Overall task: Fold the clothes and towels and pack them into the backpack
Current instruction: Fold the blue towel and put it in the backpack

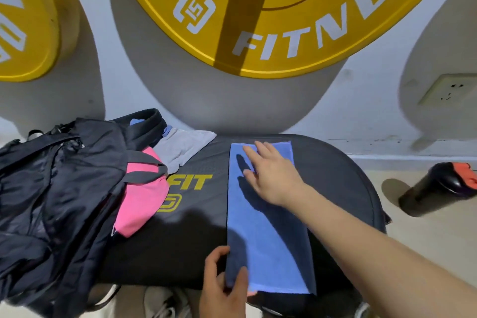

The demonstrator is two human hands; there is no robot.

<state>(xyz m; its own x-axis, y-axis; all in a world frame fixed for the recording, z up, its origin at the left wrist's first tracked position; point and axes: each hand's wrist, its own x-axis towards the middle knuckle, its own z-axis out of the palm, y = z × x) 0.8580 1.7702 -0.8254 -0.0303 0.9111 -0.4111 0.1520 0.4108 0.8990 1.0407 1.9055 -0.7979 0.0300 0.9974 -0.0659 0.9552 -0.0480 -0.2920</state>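
Observation:
A blue towel (268, 235) lies folded into a long strip on the dark padded bench (335, 175), running from the near edge to the far edge. My right hand (271, 175) lies flat on its far part with straight fingers. My left hand (224, 284) pinches the towel's near left corner between thumb and fingers. The black backpack (51, 188) slumps open on the bench's left end. A pink garment (142, 204) lies partly under its strap, and a grey garment (180, 147) lies beyond it.
The white wall with big yellow plate-shaped signs (258, 20) stands right behind the bench. A wall socket (446, 88) is at right. A black bottle with an orange lid (441, 188) lies on the floor at right. Shoes (165, 302) show below the bench edge.

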